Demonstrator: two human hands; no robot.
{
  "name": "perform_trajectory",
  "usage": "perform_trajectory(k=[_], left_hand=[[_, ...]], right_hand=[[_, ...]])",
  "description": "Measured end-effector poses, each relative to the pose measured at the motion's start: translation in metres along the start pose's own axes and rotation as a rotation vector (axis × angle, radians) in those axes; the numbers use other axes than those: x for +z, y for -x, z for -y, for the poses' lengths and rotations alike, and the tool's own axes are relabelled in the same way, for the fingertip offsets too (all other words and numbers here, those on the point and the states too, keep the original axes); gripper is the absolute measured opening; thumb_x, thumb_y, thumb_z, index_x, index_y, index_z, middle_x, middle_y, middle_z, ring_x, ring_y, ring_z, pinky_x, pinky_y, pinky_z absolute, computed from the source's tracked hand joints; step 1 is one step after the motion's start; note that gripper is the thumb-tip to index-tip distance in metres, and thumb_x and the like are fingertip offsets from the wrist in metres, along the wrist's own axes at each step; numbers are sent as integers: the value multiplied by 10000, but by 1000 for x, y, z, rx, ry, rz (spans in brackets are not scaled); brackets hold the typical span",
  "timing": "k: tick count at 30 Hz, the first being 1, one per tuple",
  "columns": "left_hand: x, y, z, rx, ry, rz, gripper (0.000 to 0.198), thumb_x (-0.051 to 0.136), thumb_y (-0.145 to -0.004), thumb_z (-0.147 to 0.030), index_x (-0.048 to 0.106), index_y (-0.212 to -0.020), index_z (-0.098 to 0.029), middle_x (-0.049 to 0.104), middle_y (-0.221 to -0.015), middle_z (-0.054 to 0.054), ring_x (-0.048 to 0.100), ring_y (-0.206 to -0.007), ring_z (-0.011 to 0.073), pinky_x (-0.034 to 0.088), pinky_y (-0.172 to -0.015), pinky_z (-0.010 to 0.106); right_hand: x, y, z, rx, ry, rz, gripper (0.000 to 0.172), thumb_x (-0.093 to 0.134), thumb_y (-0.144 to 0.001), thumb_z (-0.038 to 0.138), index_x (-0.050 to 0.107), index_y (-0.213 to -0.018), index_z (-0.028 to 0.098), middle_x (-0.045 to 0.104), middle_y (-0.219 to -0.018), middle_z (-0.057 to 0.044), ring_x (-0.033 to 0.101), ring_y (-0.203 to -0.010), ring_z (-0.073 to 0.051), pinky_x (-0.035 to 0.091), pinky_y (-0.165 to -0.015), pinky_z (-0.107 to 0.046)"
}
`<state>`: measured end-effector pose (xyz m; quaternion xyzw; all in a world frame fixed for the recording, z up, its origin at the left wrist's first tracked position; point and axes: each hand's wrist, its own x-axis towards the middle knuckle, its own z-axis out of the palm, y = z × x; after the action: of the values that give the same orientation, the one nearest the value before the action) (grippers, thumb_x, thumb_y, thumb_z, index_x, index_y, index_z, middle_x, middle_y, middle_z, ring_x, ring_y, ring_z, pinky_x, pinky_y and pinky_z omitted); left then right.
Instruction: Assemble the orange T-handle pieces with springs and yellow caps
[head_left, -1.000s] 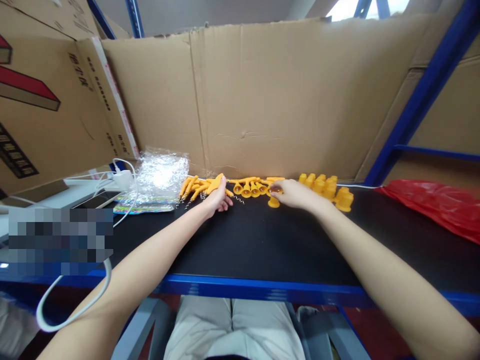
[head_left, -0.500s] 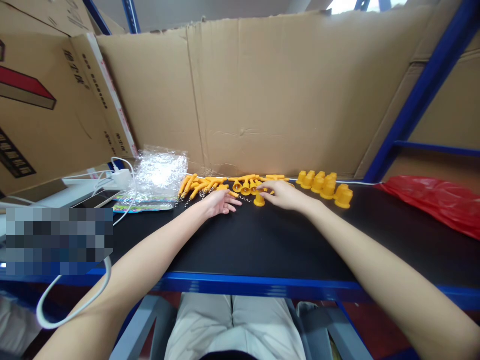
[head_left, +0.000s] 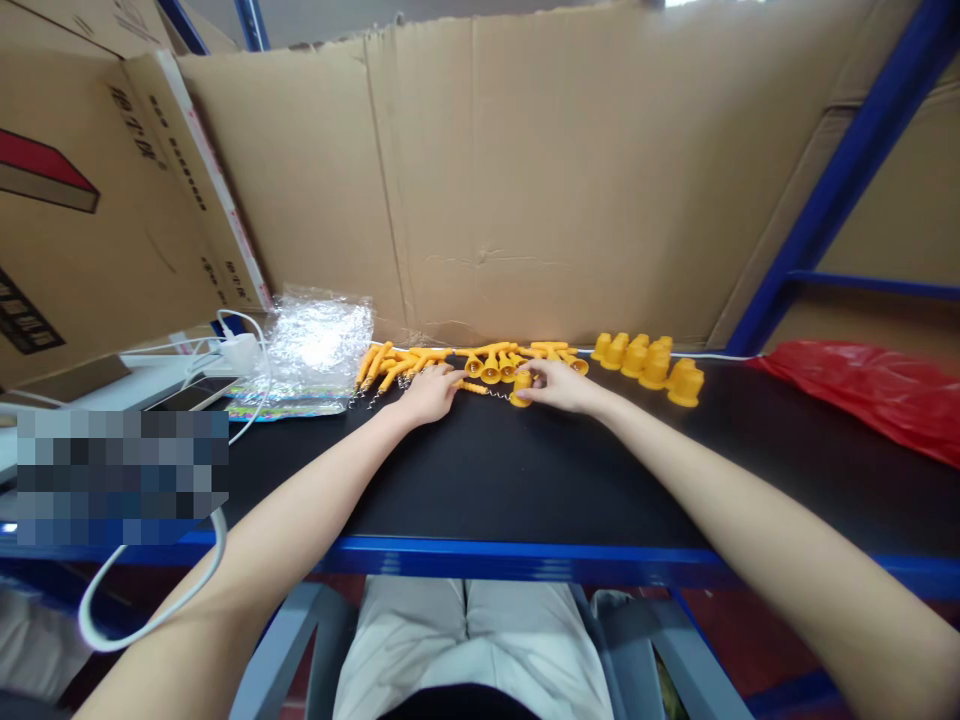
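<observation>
one yellow bell-shaped cap (head_left: 520,389) pinched by right hand (head_left: 561,385), coiled spring (head_left: 491,391) beside

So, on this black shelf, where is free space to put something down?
Bare: the black shelf from the blue front edge up to the left hand and right hand, and rightwards to the red bag. Crowded: the back, with yellow stems, the yellow cap in the right fingers, more caps; the left corner, with clear bag and white charger.
</observation>
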<state>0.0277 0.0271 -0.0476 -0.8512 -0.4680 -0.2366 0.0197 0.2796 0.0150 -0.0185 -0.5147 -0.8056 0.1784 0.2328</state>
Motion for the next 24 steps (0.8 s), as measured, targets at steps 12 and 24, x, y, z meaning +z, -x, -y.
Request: perform_trajectory(k=[12,24], left_hand=[[-21,4,-14,-113,-182,228,431,415,-865,-336,542,-1256,-205,567,-1136,127,585,-985,259,436,-881,388],[-22,2,-7,-73,-98,286,427,409,-855,-356,554,-1215,-180,620,-1184,91,576,-1082,243,428,-937,363]], right_hand=[[-7,6,8,-26,506,14,200,569,-765,268,570,-930,154,635,-973,-118,594,-892,-270,423,-727,-353],[-16,7,2,0,431,163,447,572,-724,147,569,-1172,148,632,-1097,-112,608,-934,-234,454,-775,-296]])
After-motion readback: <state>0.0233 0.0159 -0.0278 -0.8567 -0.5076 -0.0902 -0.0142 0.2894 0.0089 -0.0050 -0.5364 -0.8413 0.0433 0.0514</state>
